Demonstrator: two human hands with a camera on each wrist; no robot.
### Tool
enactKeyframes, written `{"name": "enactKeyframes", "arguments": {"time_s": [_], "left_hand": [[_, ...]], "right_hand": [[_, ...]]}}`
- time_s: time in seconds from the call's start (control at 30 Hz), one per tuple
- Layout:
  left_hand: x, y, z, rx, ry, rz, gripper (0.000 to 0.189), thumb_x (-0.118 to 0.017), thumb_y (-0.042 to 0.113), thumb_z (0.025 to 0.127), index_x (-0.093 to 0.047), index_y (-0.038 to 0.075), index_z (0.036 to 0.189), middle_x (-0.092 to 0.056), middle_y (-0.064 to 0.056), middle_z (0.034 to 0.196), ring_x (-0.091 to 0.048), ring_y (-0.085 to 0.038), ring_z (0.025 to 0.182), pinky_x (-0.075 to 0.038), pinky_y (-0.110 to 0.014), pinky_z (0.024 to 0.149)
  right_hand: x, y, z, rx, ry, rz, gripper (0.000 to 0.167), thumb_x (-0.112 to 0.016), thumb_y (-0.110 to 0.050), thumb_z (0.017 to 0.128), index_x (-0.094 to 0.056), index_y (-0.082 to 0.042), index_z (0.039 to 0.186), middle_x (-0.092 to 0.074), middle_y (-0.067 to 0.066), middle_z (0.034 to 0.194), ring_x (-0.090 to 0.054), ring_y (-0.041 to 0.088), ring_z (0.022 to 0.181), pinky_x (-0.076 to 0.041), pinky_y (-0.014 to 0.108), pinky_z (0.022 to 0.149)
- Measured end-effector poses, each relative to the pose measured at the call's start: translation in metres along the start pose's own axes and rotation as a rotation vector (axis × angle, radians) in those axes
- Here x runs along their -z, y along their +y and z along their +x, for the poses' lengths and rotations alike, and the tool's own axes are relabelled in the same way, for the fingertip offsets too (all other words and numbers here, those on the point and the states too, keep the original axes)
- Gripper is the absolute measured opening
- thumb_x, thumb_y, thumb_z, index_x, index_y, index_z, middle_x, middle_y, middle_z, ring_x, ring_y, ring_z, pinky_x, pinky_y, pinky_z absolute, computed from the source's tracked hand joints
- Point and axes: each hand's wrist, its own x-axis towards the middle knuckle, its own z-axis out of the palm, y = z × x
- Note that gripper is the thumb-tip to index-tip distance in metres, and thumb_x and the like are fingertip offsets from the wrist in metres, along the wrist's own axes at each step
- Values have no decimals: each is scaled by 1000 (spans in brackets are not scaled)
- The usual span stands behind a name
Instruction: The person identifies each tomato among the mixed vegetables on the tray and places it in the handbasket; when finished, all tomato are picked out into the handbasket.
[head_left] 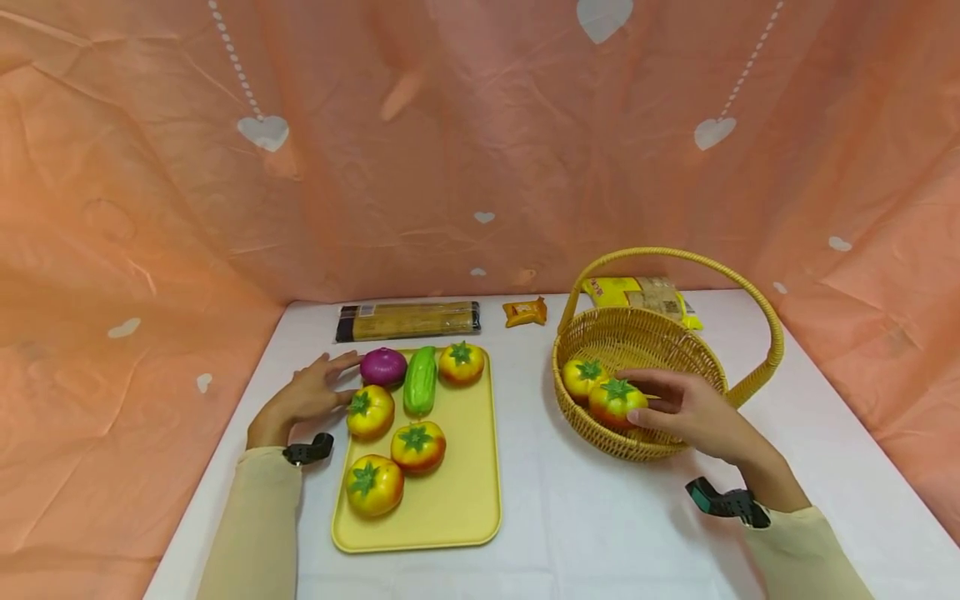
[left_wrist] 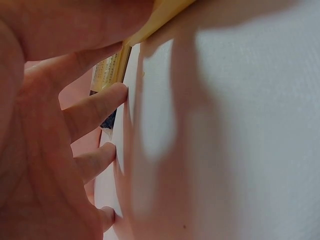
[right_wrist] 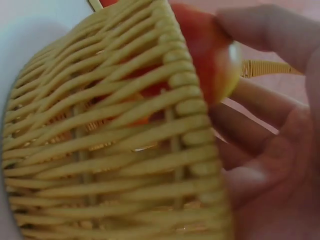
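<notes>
My right hand (head_left: 693, 412) grips a yellow-red tomato (head_left: 617, 403) with a green leafy top, thumb on its near side, at the left inside of a wicker basket (head_left: 637, 450). A second tomato (head_left: 583, 379) lies beside it in the basket. In the right wrist view the basket wall hides part of the held tomato (right_wrist: 212, 55). At the tray's left edge, my left hand (head_left: 311, 390) has its fingers spread, near a purple onion (head_left: 383, 367) and a tomato (head_left: 371, 412). The yellow tray (head_left: 457, 508) also bears a green cucumber-like vegetable (head_left: 420, 382) and more tomatoes (head_left: 418, 447).
Behind the tray lies a long clear-wrapped pack (head_left: 408, 321) with dark ends. A small orange packet (head_left: 525, 312) is to its right. A yellow bag (head_left: 645, 296) sits behind the basket, whose tall handle (head_left: 772, 333) arches up at the right. An orange curtain (head_left: 480, 167) backs the white table.
</notes>
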Motion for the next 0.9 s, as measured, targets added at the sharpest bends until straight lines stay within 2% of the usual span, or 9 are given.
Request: {"name": "enactKeyframes", "arguments": {"time_s": [0.1, 0.17, 0.27, 0.47, 0.7, 0.9], "left_hand": [[-1, 0, 0, -16, 10, 16, 76, -74, 27, 97, -47, 11, 166, -33, -26, 176, -7, -62, 164, 2, -87, 124], [-2, 0, 2, -38, 19, 34, 76, -75, 28, 96, -48, 10, 165, -35, -27, 175, -9, -63, 163, 0, -88, 123], [-2, -1, 2, -62, 32, 46, 75, -75, 28, 96, -49, 8, 164, -37, -27, 174, -11, -64, 163, -1, -89, 123], [-2, -1, 3, -68, 35, 45, 75, -77, 27, 95, -50, 8, 163, -37, -27, 173, -11, -64, 162, 0, -89, 122], [-1, -2, 4, -76, 42, 40, 73, -76, 25, 97, -50, 7, 163, -39, -30, 172, -11, -64, 162, 2, -90, 121], [-2, -3, 4, -66, 35, 36, 74, -76, 25, 96, -50, 7, 163, -38, -30, 172, -10, -64, 162, 2, -90, 121]], "right_hand": [[-1, 2, 8, 10, -42, -39, 50, -81, -18, 101, -68, -6, 147, -67, 21, 150, -69, 43, 135, -60, 21, 100], [-3, 4, 13, 13, -55, -69, 51, -83, -18, 99, -69, -5, 146, -68, 21, 148, -68, 47, 135, -62, 26, 101], [-6, 7, 21, 14, -58, -105, 51, -86, -20, 97, -71, -7, 144, -69, 20, 146, -68, 47, 135, -64, 33, 101], [-8, 7, 25, -1, -54, -158, 51, -88, -23, 95, -73, -12, 142, -71, 18, 144, -70, 41, 133, -64, 29, 100], [-9, 5, 25, 32, -84, -162, 49, -87, -18, 96, -72, -7, 141, -71, 20, 143, -70, 44, 133, -64, 40, 102], [-11, 7, 27, 48, -91, -225, 48, -87, -15, 95, -72, -6, 140, -73, 19, 139, -73, 41, 126, -65, 43, 99]]}}
